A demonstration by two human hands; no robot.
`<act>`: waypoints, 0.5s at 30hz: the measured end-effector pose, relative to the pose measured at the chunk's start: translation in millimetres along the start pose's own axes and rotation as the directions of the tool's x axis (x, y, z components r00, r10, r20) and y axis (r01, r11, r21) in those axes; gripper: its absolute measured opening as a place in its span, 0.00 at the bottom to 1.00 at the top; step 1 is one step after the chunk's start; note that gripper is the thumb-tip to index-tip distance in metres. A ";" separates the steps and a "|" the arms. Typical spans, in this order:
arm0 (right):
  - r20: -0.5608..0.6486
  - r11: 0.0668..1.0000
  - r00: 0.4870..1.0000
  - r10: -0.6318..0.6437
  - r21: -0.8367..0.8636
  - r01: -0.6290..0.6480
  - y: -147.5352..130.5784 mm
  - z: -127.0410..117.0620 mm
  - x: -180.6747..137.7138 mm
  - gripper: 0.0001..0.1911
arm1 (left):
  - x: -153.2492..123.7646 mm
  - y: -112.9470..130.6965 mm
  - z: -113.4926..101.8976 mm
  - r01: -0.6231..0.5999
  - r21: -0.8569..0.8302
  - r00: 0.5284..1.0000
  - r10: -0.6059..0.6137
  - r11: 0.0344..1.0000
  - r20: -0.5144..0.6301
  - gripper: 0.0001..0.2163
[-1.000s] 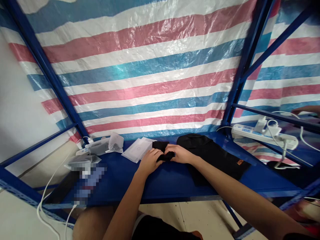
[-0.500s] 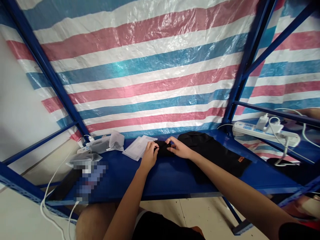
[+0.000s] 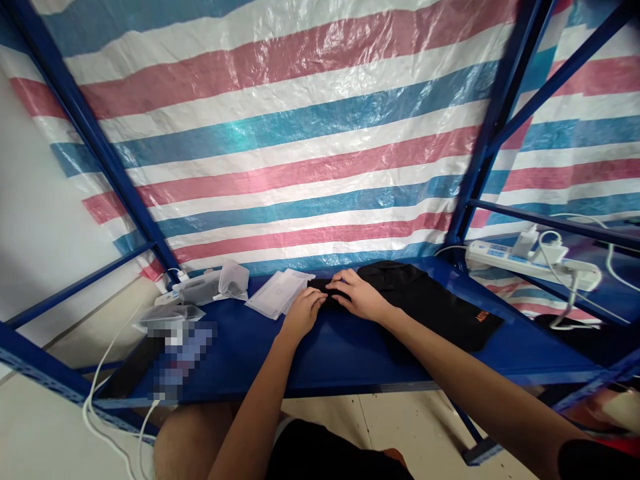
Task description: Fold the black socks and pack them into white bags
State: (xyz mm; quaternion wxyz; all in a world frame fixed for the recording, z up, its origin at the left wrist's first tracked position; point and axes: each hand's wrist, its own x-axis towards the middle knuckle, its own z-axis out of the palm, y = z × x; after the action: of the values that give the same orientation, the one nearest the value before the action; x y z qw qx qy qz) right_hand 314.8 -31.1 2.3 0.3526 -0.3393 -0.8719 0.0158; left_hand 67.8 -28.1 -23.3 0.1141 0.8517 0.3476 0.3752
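A small folded piece of black cloth (image 3: 318, 284) lies on the blue tabletop (image 3: 260, 353), partly covered by both hands. My left hand (image 3: 303, 313) is at its left and near side, fingers curled together on the cloth. Over its right part rests my right hand (image 3: 363, 297), with fingers stretched and somewhat apart, pressing on the fabric. To the right, beside my right forearm, a larger black garment (image 3: 433, 303) with orange lettering is spread out. Flat translucent plastic bags (image 3: 275, 293) lie just left of my left hand.
Crumpled plastic packaging (image 3: 233, 280) and a pixelated item (image 3: 183, 360) are at the left, with white cables (image 3: 87, 400). A white power strip (image 3: 530, 267) with chargers is at the right. Blue metal posts (image 3: 490, 133) and a striped tarp (image 3: 300, 147) enclose the table.
My right hand has gone from pinching the black cloth with raised fingers to lying flatter across it. My left fingers have shifted slightly right and down, closer to the right hand.
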 end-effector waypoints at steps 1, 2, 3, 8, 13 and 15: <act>0.053 0.999 0.997 -0.053 0.004 0.053 -1.7 -2.7 -0.5 0.18 | 0.5 0.0 0.2 0.019 -0.002 1.000 -0.019 1.000 -0.004 0.13; 0.099 0.996 0.991 -0.089 0.016 0.087 -2.4 -4.5 -0.8 0.19 | 0.6 0.9 -0.3 0.036 -0.002 0.999 -0.036 0.999 -0.007 0.13; 0.129 0.995 0.986 -0.103 0.027 0.101 -2.2 -5.4 -0.8 0.20 | 0.2 2.6 -1.3 0.046 0.000 0.999 -0.046 0.999 -0.008 0.13; 0.151 0.995 0.988 -0.007 0.095 -0.007 6.2 -4.0 2.4 0.16 | -5.7 13.5 -8.9 -0.013 0.040 1.000 0.013 0.999 0.011 0.14; 0.239 0.881 0.943 0.232 0.359 -0.308 18.5 -7.5 3.2 0.17 | -6.0 15.4 -10.5 0.017 0.041 0.998 -0.019 0.999 0.059 0.17; 0.308 0.788 0.916 0.258 0.481 -0.384 22.1 -8.9 2.0 0.21 | -3.4 15.9 -8.8 0.035 0.029 0.998 -0.037 0.999 0.059 0.16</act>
State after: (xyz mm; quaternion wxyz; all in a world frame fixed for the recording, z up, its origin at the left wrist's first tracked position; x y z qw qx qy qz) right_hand 332.1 -14.8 4.3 0.3233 -0.3682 -0.7961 0.3552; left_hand 67.9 -42.6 -11.9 0.1192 0.8576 0.3646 0.3426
